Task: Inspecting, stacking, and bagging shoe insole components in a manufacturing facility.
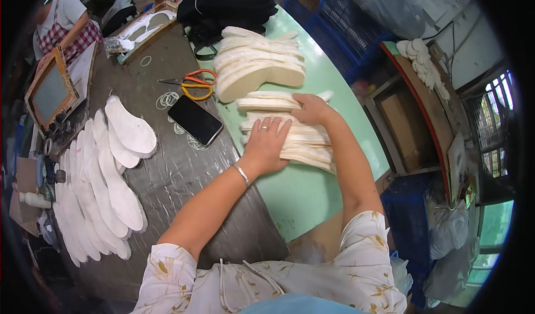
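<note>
A row of cream insoles stands on edge on the light green tabletop, directly under my hands. My left hand lies across their near left ends, fingers stretched and slightly apart, with a ring and a silver bracelet showing. At the far part of the row my right hand has its thumb and fingers closed around a few insoles, set slightly apart from the others. Its fingertips are partly hidden between them. Just beyond stands a larger bundle of cream insoles, packed side by side.
Left of the hands lie a black phone, orange-handled scissors and white rubber bands. White insoles fan across the dark table. Framed screens and a co-worker are far left; blue crates stand at right.
</note>
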{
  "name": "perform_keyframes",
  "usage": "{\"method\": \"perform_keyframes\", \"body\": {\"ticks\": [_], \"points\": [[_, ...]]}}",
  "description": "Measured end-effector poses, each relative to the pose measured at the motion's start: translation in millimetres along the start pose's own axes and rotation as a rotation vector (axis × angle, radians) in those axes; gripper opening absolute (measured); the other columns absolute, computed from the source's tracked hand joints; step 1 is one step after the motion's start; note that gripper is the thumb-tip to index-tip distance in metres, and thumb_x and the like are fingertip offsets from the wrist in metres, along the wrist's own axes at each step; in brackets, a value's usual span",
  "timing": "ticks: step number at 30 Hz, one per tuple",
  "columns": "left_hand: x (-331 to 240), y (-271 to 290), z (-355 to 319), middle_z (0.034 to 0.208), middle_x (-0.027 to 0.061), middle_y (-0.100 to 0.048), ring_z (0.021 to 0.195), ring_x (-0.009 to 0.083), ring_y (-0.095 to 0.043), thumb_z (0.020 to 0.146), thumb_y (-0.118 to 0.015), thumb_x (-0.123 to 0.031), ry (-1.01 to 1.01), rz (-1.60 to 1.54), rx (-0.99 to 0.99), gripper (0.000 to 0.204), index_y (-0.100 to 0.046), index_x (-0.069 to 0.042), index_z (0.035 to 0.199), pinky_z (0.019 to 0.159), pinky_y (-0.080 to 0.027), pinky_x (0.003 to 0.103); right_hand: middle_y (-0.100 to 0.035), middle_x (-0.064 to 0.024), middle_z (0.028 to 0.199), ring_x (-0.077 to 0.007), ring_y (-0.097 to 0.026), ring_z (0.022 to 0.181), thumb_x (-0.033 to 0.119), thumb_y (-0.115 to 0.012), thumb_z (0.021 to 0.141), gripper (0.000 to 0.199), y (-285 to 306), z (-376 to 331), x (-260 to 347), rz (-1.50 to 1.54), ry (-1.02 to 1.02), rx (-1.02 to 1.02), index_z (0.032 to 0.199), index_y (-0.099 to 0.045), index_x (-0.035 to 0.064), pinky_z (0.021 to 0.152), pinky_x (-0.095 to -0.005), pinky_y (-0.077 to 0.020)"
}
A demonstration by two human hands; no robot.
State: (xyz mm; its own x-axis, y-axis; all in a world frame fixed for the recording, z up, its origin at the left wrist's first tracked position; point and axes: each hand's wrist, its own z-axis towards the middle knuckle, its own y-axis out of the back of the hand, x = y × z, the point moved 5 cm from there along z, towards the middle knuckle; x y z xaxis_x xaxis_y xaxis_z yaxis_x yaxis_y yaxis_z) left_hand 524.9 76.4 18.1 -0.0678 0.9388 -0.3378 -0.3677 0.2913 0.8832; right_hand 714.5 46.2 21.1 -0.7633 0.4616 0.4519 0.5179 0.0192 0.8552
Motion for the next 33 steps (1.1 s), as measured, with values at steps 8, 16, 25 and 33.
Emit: {"method": "perform_keyframes", "body": {"ticks": [8,16,25,33], "points": [[-91,15,-11,0.121,0.0193,-0.049,0.111,0.0346,-0.050,0.064,-0.080,-0.031,-0.152,0.023,0.058,0.089,-0.041,-0.003,0.138,0.092,-0.038,0.045,-0.065,-0.0235,0.085,-0.0397,-0.061,0.078,0.029,-0.058,0.077,0.033,5,-116,-28,0.128,-0.033,-0.137,0.097,-0.061,0.0031,0.071,-0.0428,-0.0485],[-101,156,-146,0.121,0.0213,-0.048,0.112,0.0368,-0.049,0.059,-0.083,-0.030,0.055,0.143,0.115,0.097,-0.038,-0.001,0.140,0.091,-0.038,0.045,-0.062,-0.0238,0.075,-0.0444,-0.059,0.075,0.026,-0.061,0.076,0.031,-25,-141,171,0.003,0.479,-0.038,0.095,-0.059,0.0011,0.068,-0.0496,-0.0465],[-47,171,-291,0.155,0.0265,-0.016,0.145,0.0474,-0.011,0.055,-0.084,-0.044,0.400,0.177,0.265,0.116,-0.027,-0.002,0.148,0.114,-0.016,0.062,-0.065,-0.0222,0.110,-0.0343,-0.062,0.102,0.046,-0.059,0.085,0.058,-127,-111,286,0.094,0.574,0.394,0.124,-0.058,0.0030,0.091,-0.0395,-0.0471],[-11,169,-268,0.158,0.0265,-0.009,0.146,0.0471,-0.007,0.044,-0.085,-0.064,0.328,0.201,0.383,0.140,-0.022,0.002,0.149,0.115,-0.013,0.060,-0.069,-0.0168,0.105,-0.0265,-0.064,0.093,0.041,-0.061,0.086,0.048,-125,-108,255,0.207,0.515,0.474,0.120,-0.065,0.0076,0.085,-0.0354,-0.0482]]}}
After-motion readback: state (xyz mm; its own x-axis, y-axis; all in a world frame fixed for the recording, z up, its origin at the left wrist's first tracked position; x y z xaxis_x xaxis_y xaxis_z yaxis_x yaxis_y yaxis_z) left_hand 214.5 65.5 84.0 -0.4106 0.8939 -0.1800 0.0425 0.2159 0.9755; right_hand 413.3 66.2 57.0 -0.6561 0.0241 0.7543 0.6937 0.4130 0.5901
